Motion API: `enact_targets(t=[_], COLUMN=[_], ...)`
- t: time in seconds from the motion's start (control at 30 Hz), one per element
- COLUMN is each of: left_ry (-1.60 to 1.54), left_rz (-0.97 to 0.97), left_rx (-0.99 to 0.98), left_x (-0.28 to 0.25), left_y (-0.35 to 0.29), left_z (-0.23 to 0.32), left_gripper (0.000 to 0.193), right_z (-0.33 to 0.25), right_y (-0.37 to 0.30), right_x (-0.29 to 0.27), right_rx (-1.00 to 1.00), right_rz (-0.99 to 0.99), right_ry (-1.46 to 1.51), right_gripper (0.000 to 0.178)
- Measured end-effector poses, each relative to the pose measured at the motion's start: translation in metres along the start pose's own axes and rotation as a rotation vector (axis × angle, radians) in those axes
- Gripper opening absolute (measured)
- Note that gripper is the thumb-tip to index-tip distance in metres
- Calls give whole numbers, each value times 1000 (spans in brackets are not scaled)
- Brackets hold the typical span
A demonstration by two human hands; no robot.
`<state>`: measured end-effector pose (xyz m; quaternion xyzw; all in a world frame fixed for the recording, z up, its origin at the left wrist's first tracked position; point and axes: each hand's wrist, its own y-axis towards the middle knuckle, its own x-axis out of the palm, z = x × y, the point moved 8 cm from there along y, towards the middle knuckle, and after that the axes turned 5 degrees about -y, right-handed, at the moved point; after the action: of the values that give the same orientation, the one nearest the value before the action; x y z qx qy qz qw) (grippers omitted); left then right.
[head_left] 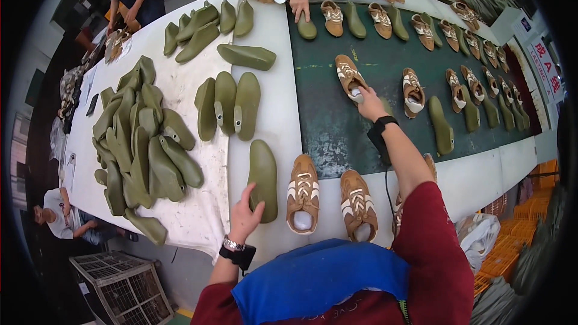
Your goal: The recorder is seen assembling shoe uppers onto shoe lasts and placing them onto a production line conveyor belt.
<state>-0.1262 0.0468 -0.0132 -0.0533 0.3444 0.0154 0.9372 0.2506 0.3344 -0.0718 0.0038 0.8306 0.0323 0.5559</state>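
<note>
Workshop with a white table (274, 126) and, on its right, a dark green belt (325, 129); orange crates (512, 244) and a wire cage (123, 289) stand lower, beyond the table's edge. My left hand (244, 219) is at the near end of an olive shoe last (263, 174), which lies lengthwise on the white surface; thumb and forefinger are spread wide, the thumb over the last's lower part, but I cannot tell whether the hand grips it. My right hand (368, 103) is narrowed on the heel end of a brown suede shoe (349, 75), holding it above or on the belt, toe pointing away from me; I cannot tell whether its sole touches. Just right of the last, a white-striped shoe (303, 189) and a second striped shoe (359, 201) stand side by side, heels toward me. On the left, a heap of lasts (141, 138) covers part of an off-white sheet (186, 84); three parallel lasts (226, 105) lie between that heap and the belt. Farther right, shoes and lasts are set out in rows along the belt. At its far edge, a co-worker's hand (299, 3) reaches down to another last (306, 27).
</note>
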Motion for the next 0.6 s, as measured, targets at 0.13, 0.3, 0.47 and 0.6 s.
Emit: enact_targets(t=[0.13, 0.3, 0.47, 0.6], left_ry=[-577, -92, 274, 255], left_rz=[20, -12, -333, -409], left_rx=[90, 266, 339, 287], left_x=[12, 49, 150, 125], left_y=[54, 121, 151, 111], left_z=[-20, 113, 106, 99], left_gripper=[56, 53, 46, 53], right_z=[-72, -136, -93, -100], right_y=[-54, -122, -94, -116], right_x=[5, 10, 86, 59], right_rx=[-200, 70, 24, 99], right_rz=[-437, -754, -410, -498], right_ry=[303, 1026, 442, 139], right_gripper=[40, 73, 80, 81])
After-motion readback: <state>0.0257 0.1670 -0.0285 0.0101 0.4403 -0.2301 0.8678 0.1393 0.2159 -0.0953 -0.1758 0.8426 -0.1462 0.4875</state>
